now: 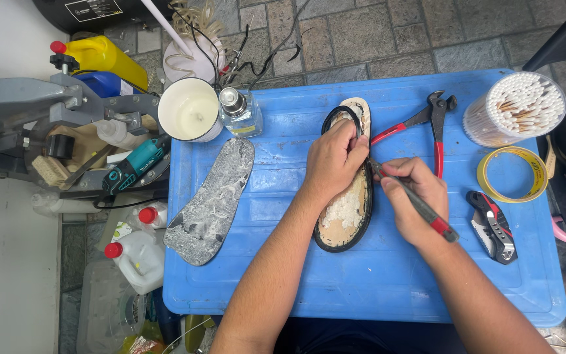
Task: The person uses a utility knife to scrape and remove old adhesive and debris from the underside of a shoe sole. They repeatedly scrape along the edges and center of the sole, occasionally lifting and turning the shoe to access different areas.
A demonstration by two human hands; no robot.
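Sole: centre of frame, flat on the blue plastic tabletop; elongated oval, black rubber rim, tan inner face crusted with whitish residue; long axis near vertical, leaning slightly right at the top, narrow end toward the upper edge.
Left hand: pressed down on the sole's upper half, fingers curled over its rim – closed on the sole.
Right hand: just right of the sole, clenched around a slim tool with a dark shaft and red band; tip meets the sole's right edge beside the left hand.
Insole: left of centre, flat grey piece mottled with white, foot-shaped, tilted toward upper right.
Cup: upper left, round, white, holding a pale creamy liquid.
Glass bottle: beside the cup, clear, metal cap.
Pincers: upper right, dark steel head, red handles.
Swab tub: far upper right, clear cylinder packed with cotton swabs – white tips up.
Tape roll: below the tub, yellow ring.
Folding knife: right edge, red and black.
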